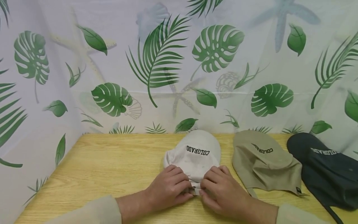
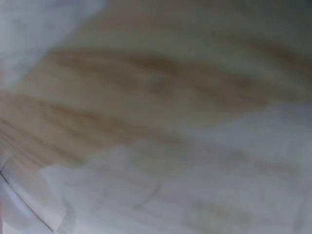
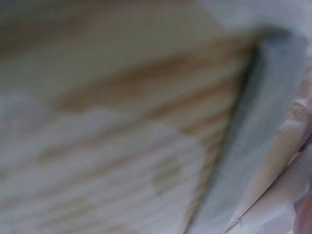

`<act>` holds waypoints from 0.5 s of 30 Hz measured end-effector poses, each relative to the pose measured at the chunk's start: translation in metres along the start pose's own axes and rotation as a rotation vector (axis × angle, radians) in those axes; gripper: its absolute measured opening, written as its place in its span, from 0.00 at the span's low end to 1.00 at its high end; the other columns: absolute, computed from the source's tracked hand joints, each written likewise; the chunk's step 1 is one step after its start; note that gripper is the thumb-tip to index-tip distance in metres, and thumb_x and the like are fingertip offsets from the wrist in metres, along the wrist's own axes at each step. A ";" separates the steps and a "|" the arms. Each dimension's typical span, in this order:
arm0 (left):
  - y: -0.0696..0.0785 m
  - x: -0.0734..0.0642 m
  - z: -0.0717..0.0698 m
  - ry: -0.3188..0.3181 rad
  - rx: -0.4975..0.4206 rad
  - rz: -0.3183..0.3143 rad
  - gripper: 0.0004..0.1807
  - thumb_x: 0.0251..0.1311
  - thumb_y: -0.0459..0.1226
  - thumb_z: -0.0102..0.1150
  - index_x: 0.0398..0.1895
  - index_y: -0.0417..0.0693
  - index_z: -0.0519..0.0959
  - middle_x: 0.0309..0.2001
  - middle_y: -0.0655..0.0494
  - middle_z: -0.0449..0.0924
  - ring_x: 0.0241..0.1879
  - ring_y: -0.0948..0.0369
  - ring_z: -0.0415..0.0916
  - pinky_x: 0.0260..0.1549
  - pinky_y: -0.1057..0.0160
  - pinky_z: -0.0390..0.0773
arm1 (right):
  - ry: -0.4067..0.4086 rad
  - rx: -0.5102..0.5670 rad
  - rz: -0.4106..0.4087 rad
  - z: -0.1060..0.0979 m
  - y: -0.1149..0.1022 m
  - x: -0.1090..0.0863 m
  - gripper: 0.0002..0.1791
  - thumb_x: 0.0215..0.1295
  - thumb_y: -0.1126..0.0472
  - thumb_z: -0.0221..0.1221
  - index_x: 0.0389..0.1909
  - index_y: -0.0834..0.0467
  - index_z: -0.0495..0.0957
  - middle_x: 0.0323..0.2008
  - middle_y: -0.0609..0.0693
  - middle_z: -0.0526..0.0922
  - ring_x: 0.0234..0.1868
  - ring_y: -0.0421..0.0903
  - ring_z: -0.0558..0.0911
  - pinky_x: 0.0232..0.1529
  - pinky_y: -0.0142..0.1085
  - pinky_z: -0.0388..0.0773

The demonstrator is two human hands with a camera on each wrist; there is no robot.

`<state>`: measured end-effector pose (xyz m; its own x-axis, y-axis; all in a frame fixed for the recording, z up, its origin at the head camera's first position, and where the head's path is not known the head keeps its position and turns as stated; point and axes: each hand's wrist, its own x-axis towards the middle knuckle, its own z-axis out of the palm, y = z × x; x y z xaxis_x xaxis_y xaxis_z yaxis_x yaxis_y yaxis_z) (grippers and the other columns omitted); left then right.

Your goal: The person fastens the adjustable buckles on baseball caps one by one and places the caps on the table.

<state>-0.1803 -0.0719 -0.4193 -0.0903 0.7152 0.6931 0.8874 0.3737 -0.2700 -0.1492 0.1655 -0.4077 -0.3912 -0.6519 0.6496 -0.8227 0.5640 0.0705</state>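
Observation:
A white baseball cap (image 1: 197, 149) with black COLORADO lettering lies on the wooden table (image 1: 117, 161), its brim toward the back wall. My left hand (image 1: 169, 188) grips the cap's near left edge, fingers curled over the fabric. Opposite it, my right hand (image 1: 223, 191) pinches the near right edge. Between the two thumbs shows a short white strap (image 1: 197, 191) at the cap's back opening, partly hidden by the fingers. Both wrist views are blurred and show mostly wood grain, with a pale grey band (image 3: 243, 141) slanting through the right one.
Right of the white cap lies a khaki cap (image 1: 265, 168), also lettered COLORADO. Beyond it a dark navy cap (image 1: 330, 174) overlaps the table's right side, its strap (image 1: 332, 214) hanging toward the front. A leaf-patterned curtain (image 1: 167, 62) stands behind the table and along its left.

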 end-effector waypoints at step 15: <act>0.001 -0.001 0.000 -0.016 0.027 0.025 0.11 0.59 0.49 0.67 0.32 0.54 0.84 0.32 0.65 0.82 0.36 0.65 0.76 0.43 0.65 0.74 | 0.020 0.007 -0.043 0.001 0.002 0.001 0.06 0.63 0.54 0.62 0.26 0.45 0.78 0.30 0.37 0.73 0.34 0.38 0.70 0.44 0.35 0.62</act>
<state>-0.1795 -0.0723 -0.4202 -0.0755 0.7335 0.6755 0.8771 0.3711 -0.3049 -0.1516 0.1656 -0.4081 -0.3474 -0.6649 0.6612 -0.8415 0.5322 0.0931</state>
